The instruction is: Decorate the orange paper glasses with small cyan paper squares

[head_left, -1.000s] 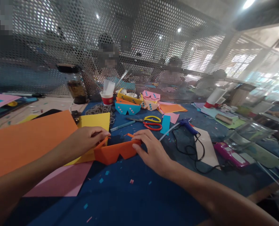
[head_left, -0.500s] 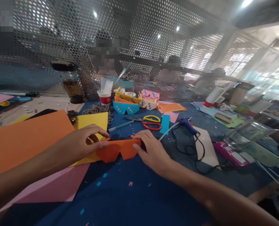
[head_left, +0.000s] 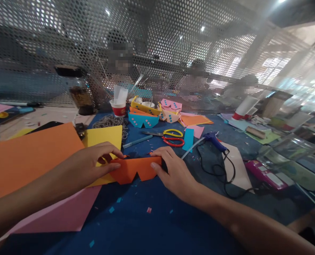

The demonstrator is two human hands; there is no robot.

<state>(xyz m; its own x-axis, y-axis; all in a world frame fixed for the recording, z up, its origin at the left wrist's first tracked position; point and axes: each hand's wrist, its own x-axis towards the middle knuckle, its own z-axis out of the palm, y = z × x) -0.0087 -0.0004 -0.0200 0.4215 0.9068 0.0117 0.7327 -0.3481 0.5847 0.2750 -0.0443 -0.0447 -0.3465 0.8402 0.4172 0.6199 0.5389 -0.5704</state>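
An orange paper glasses shape [head_left: 136,169] stands on the blue table [head_left: 152,226] in front of me. My left hand [head_left: 92,163] pinches its left end between thumb and fingers. My right hand [head_left: 173,171] grips its right end, thumb in front and fingers curled over the top. Both arms reach in from the bottom of the view.
Orange [head_left: 27,156], yellow [head_left: 106,138] and pink [head_left: 61,212] paper sheets lie at left. Behind are scissors [head_left: 170,137], a blue pen [head_left: 137,141], a blue glue gun with black cord [head_left: 213,140], finished paper glasses [head_left: 143,120], a red cup [head_left: 119,108] and a jar [head_left: 79,94]. People sit behind the perforated screen.
The orange glasses have been pressed flatter, from a folded-out box shape to a closed front. My left hand shifted from the side arm to pinch the left end.
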